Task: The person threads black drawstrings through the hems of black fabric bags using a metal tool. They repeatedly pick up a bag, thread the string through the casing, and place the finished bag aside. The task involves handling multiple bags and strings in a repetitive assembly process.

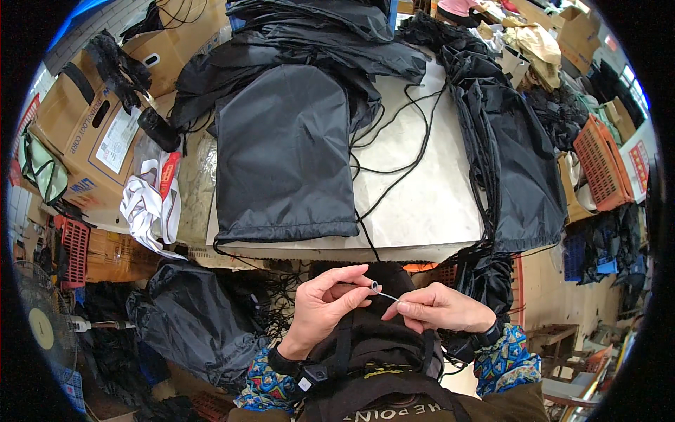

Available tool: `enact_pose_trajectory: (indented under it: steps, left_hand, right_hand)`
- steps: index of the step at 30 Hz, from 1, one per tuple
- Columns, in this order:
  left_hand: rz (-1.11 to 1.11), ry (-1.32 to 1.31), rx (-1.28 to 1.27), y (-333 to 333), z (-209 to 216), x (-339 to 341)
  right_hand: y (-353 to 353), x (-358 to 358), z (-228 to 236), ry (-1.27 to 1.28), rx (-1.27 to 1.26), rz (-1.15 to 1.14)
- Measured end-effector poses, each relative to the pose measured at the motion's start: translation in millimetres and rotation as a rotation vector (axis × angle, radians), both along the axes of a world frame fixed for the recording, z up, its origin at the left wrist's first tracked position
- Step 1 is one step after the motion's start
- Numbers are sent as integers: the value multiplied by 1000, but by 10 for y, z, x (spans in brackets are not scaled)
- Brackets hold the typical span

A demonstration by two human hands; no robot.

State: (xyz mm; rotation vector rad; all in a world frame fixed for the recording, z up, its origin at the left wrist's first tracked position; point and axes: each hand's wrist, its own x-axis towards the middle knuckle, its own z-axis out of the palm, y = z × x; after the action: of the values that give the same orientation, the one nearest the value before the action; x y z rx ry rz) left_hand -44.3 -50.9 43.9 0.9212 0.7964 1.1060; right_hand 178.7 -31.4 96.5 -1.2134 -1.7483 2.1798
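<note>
Close to my body, above my lap, my left hand point(327, 302) pinches the looped end of a thin silvery metal wire point(384, 294). My right hand point(443, 308) holds the other end between thumb and fingers, so the wire spans the short gap between both hands. Just beyond them, on the table, a black drawstring bag point(285, 155) lies flat with its rounded end away from me. Black cords point(408, 165) trail from beside it across the pale tabletop point(429, 204) and over the front edge.
More black bags are heaped at the back point(316, 35), and a stack of black bags point(517, 162) hangs over the right side. Left are a cardboard box point(77, 141), white straps point(149, 200) and a fan point(43, 327). An orange crate point(601, 162) stands far right.
</note>
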Motion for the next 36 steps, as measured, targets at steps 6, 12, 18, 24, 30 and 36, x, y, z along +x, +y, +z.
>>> enact_pose_trajectory:
  steps: [6, 12, 18, 24, 30, 36]
  left_hand:
    - [44, 27, 36, -10, -27, 12]
    - [59, 82, 98, -23, -42, 17]
    - [99, 81, 112, -26, -56, 32]
    - [72, 96, 45, -36, -34, 69]
    - [72, 181, 136, -37, -4, 69]
    - [44, 445, 137, -12, 65, 89]
  right_hand:
    - [-13, 10, -23, -12, -24, -31]
    - [4, 5, -28, -28, 15, -38]
    - [-7, -6, -66, -3, -3, -47]
    - [-38, -120, -210, 115, 255, -376]
    - [-26, -346, -182, -37, 740, -442]
    - [-10, -376, -251, -60, 647, -452]
